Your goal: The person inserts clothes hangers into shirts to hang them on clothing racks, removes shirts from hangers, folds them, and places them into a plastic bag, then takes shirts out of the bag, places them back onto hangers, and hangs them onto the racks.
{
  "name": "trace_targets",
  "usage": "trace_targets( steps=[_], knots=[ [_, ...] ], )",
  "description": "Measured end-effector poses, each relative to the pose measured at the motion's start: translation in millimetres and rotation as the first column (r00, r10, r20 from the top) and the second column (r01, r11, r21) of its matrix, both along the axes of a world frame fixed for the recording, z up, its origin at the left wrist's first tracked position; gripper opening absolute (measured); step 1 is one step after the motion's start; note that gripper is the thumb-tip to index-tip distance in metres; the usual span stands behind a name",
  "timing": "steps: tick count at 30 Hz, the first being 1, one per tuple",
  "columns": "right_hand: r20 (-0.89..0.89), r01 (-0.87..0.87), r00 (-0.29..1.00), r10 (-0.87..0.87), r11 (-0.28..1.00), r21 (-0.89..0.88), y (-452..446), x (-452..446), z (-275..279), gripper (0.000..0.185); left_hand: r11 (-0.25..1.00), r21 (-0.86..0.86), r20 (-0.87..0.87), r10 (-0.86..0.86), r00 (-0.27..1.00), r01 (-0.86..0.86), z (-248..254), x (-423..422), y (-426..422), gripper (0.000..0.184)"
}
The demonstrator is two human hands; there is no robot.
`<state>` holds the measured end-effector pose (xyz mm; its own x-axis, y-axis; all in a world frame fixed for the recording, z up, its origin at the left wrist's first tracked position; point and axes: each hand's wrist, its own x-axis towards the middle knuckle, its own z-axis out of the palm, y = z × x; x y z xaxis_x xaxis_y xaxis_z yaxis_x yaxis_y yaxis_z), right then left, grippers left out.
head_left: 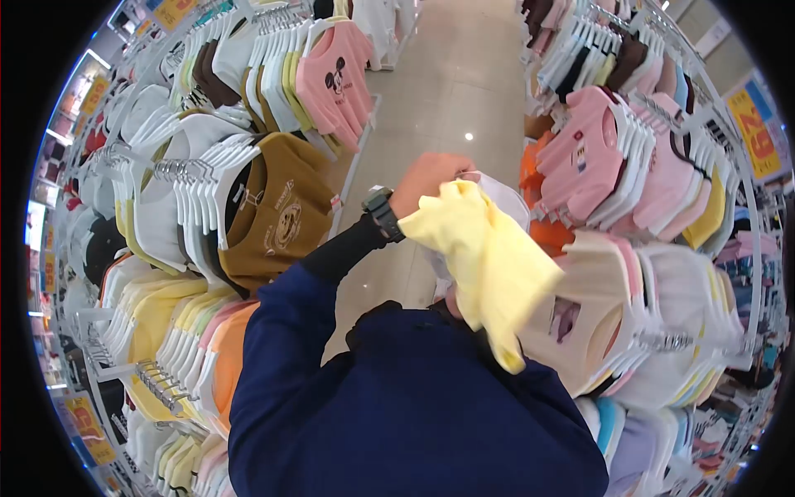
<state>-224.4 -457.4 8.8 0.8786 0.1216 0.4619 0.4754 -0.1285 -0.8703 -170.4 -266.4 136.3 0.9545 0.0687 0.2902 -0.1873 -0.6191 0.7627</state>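
Yellow garment (pixel 484 257) at frame centre, apart from hung clothes (pixel 277 219) at left, seems mid-handling, unhung: left hand (pixel 431 180) apparently pinching its top; right hand (pixel 452 300) mostly hidden, grip untellable

The yellow garment (pixel 490 253) smears into blur at its lower right edge, in mid-frame, and covers most of the right grip (pixel 452 304), of which only a sliver shows, as well as the fingertips of the left grip (pixel 426 184). Behind it a white piece (pixel 505 199) is partly hidden, so its shape cannot be told. The dark blue jacket (pixel 414 414) is cut off by the bottom edge, and small lettering on the brown shirt (pixel 286 211), left of centre, is unreadable
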Motion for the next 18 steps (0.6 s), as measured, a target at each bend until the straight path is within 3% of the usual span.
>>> trace_targets(
  steps=[1,4,5,7,8,9,12,14,16,18],
  knots=[
    [0.028,-0.052,0.998,0.051,0.998,0.023,16.2,25.1,0.3,0.047,0.999,-0.019,-0.102,0.045,0.994,-0.047,5.2,11.7,4.3,0.023],
    [0.097,-0.181,0.980,0.174,0.980,0.078,60.4,93.6,2.4,0.049,0.989,-0.136,-0.048,0.047,0.998,-0.053,22.8,36.9,20.8,0.022],
    [0.125,-0.214,0.971,0.204,0.974,0.074,71.7,113.7,3.3,0.050,0.988,-0.071,-0.049,0.134,0.990,-0.137,35.8,42.3,19.6,0.020],
    [0.153,-0.289,0.947,0.284,0.957,0.010,86.9,150.8,4.3,0.051,0.972,-0.155,-0.051,0.169,0.984,-0.175,39.6,56.1,19.3,0.019],
    [0.141,-0.330,0.926,0.349,0.933,-0.141,90.0,166.7,6.2,0.052,0.960,-0.200,-0.055,0.188,0.981,-0.195,38.8,61.9,19.0,0.018],
    [-0.057,-0.545,0.836,0.546,0.811,-0.211,94.7,181.6,8.4,0.048,0.966,-0.194,0.005,0.177,0.984,-0.172,36.3,69.1,15.5,0.015],
    [-0.034,-0.625,0.770,0.637,0.741,-0.245,116.7,211.5,-11.5,0.039,0.969,0.054,0.121,0.235,0.964,-0.243,21.0,91.4,7.0,0.014],
    [-0.102,-0.671,0.738,0.667,0.711,-0.210,136.1,233.9,-11.3,0.031,0.949,0.065,0.121,0.300,0.946,-0.309,10.5,103.8,11.7,0.013],
    [-0.262,-0.742,0.669,0.695,0.609,-0.281,149.5,274.0,-64.8,0.028,0.930,0.062,0.074,0.359,0.930,-0.363,-3.4,113.1,19.7,0.012],
    [-0.313,-0.745,0.663,0.680,0.557,-0.366,156.5,299.0,-84.9,0.031,0.934,0.063,0.050,0.348,0.936,-0.351,-17.0,125.8,22.4,0.013]
  ],
)
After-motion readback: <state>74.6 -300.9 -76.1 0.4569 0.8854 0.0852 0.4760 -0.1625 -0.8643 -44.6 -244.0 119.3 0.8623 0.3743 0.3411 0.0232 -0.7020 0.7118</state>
